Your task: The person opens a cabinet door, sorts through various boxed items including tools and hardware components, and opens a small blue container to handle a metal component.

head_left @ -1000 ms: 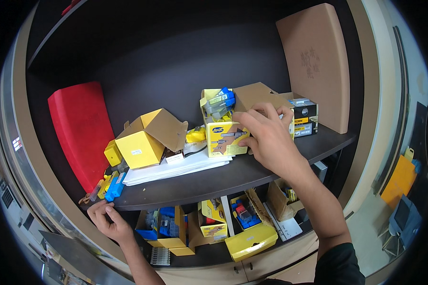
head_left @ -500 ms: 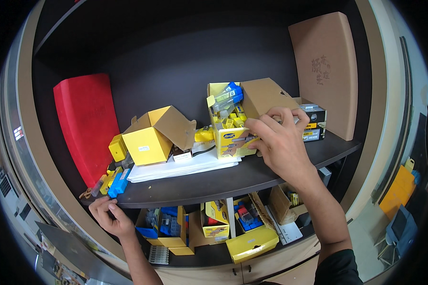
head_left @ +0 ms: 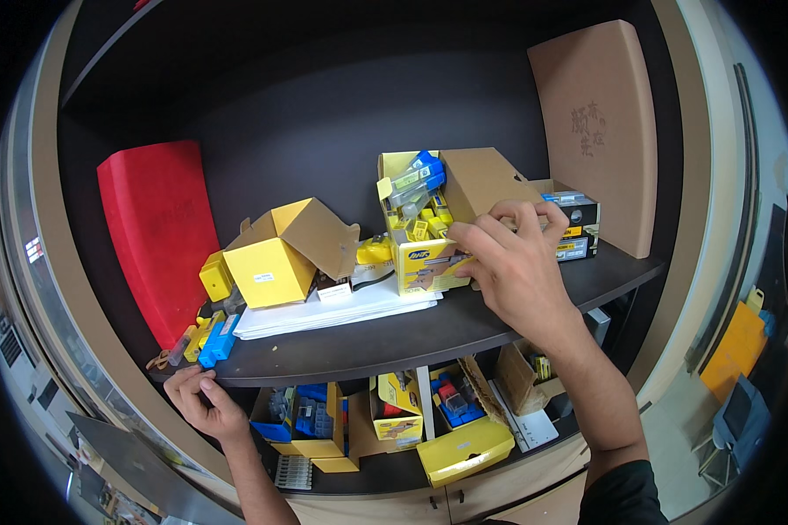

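My right hand [head_left: 521,267] grips the front right edge of an open yellow cardboard box [head_left: 416,280], thumb in front and fingers over the rim by its raised brown flap. Inside that box lie several small yellow packs [head_left: 425,229] and clear plastic cases with blue ends [head_left: 418,182]. At the left front edge of the shelf [head_left: 359,348], my left hand [head_left: 203,401] is closed with its fingers curled, and nothing shows in it. Just above it lie a blue plastic case [head_left: 219,341] and small yellow cases [head_left: 201,331].
Left of the gripped box, another open yellow box [head_left: 270,269] sits on white papers [head_left: 341,313]. A red panel [head_left: 153,236] leans at left, a brown board [head_left: 600,140] at right. A black box [head_left: 580,229] stands behind my right hand. Several open boxes [head_left: 466,451] fill the lower shelf.
The view has shifted very slightly. Both hands keep their places, the right on the yellow box and the left at the shelf edge.
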The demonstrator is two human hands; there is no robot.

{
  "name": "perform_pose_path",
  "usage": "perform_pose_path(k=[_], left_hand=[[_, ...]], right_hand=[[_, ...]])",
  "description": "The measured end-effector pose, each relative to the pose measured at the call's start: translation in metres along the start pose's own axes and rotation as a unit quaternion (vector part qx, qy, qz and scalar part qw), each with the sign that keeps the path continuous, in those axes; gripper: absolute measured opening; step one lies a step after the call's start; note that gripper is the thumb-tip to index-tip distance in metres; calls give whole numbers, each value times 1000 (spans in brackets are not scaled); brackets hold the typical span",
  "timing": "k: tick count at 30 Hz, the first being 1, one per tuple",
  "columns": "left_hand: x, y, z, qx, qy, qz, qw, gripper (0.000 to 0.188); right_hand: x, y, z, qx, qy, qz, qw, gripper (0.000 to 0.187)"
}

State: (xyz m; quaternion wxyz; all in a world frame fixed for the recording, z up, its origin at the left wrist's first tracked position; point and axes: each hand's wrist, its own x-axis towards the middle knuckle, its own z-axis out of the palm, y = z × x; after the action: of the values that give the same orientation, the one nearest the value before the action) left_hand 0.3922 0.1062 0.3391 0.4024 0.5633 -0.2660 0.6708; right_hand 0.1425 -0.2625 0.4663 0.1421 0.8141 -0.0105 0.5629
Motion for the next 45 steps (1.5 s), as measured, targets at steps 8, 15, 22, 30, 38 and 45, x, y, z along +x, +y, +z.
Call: perform_pose_path(k=[8,15,22,30,38,45], left_hand=[[0,0,-1,1,-1,2,1000,24],[-1,1,-2,3,-5,-2,1000,23],[7,9,-1,1,-17,-45,999,17],[162,187,66,-72,-166,138,974,14],[228,278,219,187,-531,165,810,73],[193,301,267,288,-578,213,733,62]], right_hand=[[0,0,2,1,-3,2,1000,36],[0,0,2,3,-4,4,1000,36],[0,-1,2,3,3,-3,1000,37],[0,3,-3,18,-8,1,1000,31],[1,2,-4,25,1,-14,1000,37],[-1,7,-3,37,9,-25,999,36]])
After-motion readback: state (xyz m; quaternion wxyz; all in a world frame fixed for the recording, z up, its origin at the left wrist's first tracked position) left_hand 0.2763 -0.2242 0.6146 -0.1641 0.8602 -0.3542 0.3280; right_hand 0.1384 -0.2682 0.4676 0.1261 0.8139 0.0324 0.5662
